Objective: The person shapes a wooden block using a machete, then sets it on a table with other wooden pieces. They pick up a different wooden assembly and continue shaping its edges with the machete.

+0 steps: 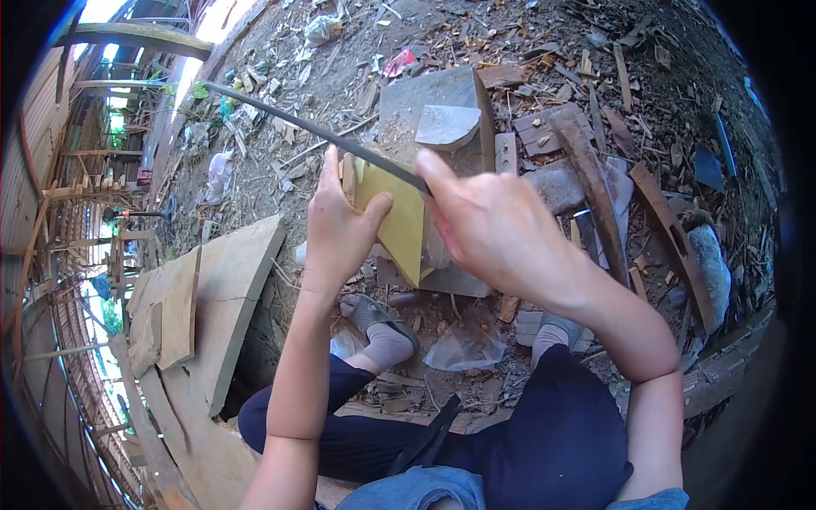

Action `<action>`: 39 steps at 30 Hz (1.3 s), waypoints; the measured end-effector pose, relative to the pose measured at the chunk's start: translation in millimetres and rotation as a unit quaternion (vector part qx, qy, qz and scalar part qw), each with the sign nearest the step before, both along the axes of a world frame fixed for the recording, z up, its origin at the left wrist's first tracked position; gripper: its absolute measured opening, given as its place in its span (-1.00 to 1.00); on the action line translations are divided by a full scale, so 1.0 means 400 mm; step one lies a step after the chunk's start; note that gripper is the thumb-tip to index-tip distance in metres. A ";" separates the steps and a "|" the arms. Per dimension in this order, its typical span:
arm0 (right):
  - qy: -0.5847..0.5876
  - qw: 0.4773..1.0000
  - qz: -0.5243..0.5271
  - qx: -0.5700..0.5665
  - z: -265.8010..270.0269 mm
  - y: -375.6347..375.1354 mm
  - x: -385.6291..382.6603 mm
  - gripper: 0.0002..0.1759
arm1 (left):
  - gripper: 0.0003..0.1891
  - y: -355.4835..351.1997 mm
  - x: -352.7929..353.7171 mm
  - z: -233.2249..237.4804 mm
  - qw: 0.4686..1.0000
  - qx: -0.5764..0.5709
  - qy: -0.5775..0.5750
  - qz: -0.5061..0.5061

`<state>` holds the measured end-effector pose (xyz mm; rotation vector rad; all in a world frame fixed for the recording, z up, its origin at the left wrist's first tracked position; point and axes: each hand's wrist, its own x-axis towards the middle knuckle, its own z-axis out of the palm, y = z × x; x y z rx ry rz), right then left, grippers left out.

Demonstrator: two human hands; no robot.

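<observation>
Yellow wood pc (399, 223), slanted, sits over the near L part of the block (416, 89), lower tip by the near edge; can't tell if it touches the block top. L hand (336, 229) pinches it: thumb pressed on the face, fingers round the L side, at least one pointing up by the blade. R hand (497, 225) has fingers curled tight round the near end of a long dark blade (297, 121), thumb on top; blade crosses over the pc's upper end.

Risks (my judgement): blade skids off the pc & catches L fingers, bc they're right beside it. Pc twists or slips, bc only one hand holds it, no clamp visible. Long far end of blade wags, bc only the near end is gripped. Stone slab (446, 126) near the block's far R corner could get knocked off by a wide R-hand swing.

Hidden/unclear: L fingertips behind pc partly hidden; blade's handle inside R fist n/v; blade edge (toothed, rough or smooth) can't tell; pc underside n/v; block's near end partly covered by R hand & pc.
</observation>
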<state>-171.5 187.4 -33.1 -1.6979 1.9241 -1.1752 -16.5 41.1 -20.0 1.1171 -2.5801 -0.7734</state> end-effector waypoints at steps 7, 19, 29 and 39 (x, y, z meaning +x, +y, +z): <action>-0.024 0.999 0.013 -0.029 -0.020 -0.025 0.002 -0.72 | -0.18 -0.003 0.005 -0.006 0.999 0.029 0.022 0.023; 0.011 0.999 0.011 -0.052 -0.009 -0.030 0.019 -0.63 | -0.28 -0.012 0.020 0.008 0.990 0.107 0.075 0.048; 0.059 0.998 -0.005 0.004 -0.053 -0.055 0.038 -0.76 | -0.31 -0.028 0.027 0.012 0.983 0.155 0.075 0.069; 0.080 0.993 0.014 0.088 -0.194 -0.043 0.008 -0.74 | -0.41 -0.018 0.055 0.003 0.987 0.108 0.103 0.054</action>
